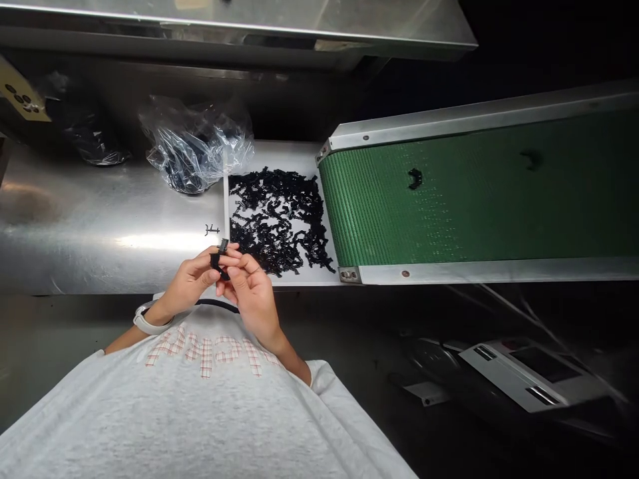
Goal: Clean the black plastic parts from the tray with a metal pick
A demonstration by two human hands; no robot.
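Observation:
Between my two hands, at the front edge of the metal table, is a small black plastic part (215, 260). The fingers of my left hand (192, 278) are closed around it from the left. My right hand (251, 293) pinches at its right side, thumb and fingertips touching it; the fingers partly hide the part. Just beyond the hands a thin dark branched piece (212, 230) lies on the metal. Right of it, many similar black plastic pieces (279, 219) are spread over a white tray (225, 213).
A green conveyor belt (479, 199) with metal side rails starts right of the tray, carrying two black pieces (415, 178). Clear plastic bags (194, 150) of dark contents stand behind on the metal table (100, 226). A metal shelf (239, 26) overhangs the back. A white device (532, 372) sits lower right.

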